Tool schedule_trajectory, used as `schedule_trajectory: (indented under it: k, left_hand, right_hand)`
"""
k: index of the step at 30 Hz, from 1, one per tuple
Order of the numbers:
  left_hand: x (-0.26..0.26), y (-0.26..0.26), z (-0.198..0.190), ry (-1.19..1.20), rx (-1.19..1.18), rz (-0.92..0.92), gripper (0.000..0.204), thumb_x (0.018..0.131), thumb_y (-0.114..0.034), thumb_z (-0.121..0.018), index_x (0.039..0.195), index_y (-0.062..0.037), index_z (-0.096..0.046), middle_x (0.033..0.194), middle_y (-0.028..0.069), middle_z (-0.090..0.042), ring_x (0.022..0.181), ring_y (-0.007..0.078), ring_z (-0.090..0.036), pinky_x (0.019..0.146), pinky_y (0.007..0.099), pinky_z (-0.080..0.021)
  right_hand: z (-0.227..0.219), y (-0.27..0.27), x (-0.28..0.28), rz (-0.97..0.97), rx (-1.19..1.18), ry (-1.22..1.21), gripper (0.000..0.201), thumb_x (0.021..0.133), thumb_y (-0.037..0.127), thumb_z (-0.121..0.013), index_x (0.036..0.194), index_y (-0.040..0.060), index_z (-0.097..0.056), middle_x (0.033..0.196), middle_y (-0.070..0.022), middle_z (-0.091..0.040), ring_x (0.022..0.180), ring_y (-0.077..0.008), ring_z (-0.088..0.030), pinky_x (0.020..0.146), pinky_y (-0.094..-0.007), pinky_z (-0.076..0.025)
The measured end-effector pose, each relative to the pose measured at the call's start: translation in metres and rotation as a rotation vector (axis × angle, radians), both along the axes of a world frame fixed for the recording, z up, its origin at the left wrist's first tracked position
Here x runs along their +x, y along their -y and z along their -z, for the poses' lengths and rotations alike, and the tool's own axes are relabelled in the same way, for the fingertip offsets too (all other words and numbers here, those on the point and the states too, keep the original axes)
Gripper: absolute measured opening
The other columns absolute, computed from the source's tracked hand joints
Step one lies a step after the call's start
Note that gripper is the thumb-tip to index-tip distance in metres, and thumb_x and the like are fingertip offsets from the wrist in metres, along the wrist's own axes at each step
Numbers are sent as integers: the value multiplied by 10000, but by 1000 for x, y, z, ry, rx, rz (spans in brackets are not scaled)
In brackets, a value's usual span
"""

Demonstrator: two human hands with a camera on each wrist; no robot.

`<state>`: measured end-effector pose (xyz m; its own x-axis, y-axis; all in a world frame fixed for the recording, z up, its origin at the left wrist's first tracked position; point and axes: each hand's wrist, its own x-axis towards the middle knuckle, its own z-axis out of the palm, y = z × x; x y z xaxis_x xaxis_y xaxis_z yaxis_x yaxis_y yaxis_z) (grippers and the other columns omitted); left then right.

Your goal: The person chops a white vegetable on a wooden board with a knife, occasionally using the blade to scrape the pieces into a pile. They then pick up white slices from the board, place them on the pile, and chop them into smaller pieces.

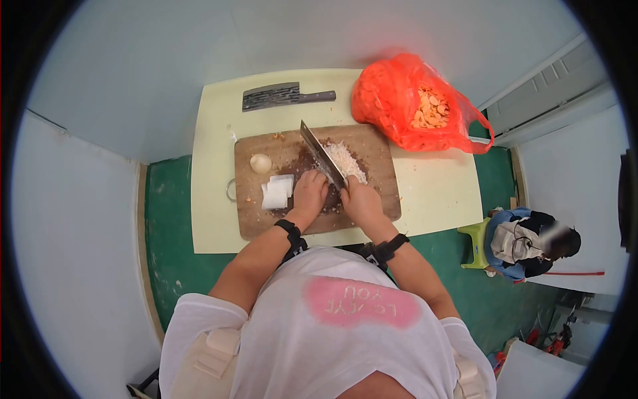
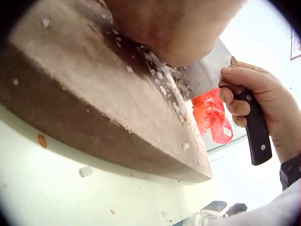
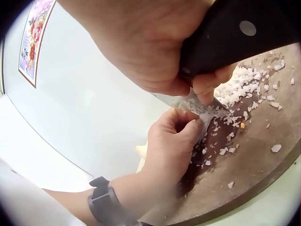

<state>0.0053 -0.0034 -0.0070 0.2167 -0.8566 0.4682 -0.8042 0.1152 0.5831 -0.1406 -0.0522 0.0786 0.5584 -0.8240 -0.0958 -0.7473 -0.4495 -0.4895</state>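
A wooden cutting board [image 1: 379, 149] lies on a pale yellow table [image 1: 438, 193]. My right hand [image 1: 362, 199] grips the black handle [image 3: 240, 33] of a cleaver [image 1: 322, 154], whose blade is angled down onto the board beside a pile of chopped white bits [image 1: 347, 159]. My left hand [image 1: 310, 193] rests on the board with its fingers curled against the flat of the blade [image 3: 188, 101]. White bits cling to the blade [image 2: 207, 70] and lie scattered over the board [image 3: 254, 165]. White slices [image 1: 278, 191] and a pale bulb [image 1: 260, 163] sit left of my hands.
A second cleaver [image 1: 286, 96] lies on the table beyond the board. A red plastic bag [image 1: 415, 103] holding orange slices stands at the back right. A person [image 1: 525, 243] sits by a green stool on the green floor to the right.
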Motion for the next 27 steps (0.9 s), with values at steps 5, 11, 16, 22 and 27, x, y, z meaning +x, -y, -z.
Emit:
schedule_trajectory:
  k: [5,11,16,22,27]
  left_hand:
    - [1,0,-3,23,8,-3,163,714,5,-638,823,-36,-524,864,146,-531,833,356,-532,727,431,-458]
    - [9,-8,-4,-68,-21,101,137,729,-27,-649,853,-22,-590,920,131,-570,902,338,-556,777,413,-478]
    - [12,-9,-4,-52,-34,143,151,740,1,-641,888,-19,-616,918,129,-577,906,338,-559,796,400,-474]
    - [12,-6,1,-42,-28,124,153,720,11,-643,863,-32,-608,908,126,-574,879,331,-554,774,406,-470]
    - [10,-6,-1,-38,-20,106,163,714,10,-641,863,-39,-597,884,121,-560,877,330,-547,764,403,-468]
  right_hand:
    - [8,4,2,11,49,-97,229,868,225,-561,960,17,-537,749,-225,-647,719,-409,-642,658,-509,-505]
    - [-3,1,1,7,60,-101,289,891,288,-544,1006,23,-551,795,-223,-654,749,-397,-650,676,-498,-511]
    - [9,-1,0,57,-88,20,308,917,288,-503,1092,40,-558,860,-217,-657,778,-399,-645,696,-495,-510]
    - [4,7,1,-2,9,80,248,906,222,-526,1071,39,-556,850,-216,-646,745,-416,-632,675,-503,-506]
    - [-6,-3,6,-25,-53,72,168,893,172,-539,978,27,-540,840,-225,-645,745,-412,-632,657,-501,-505]
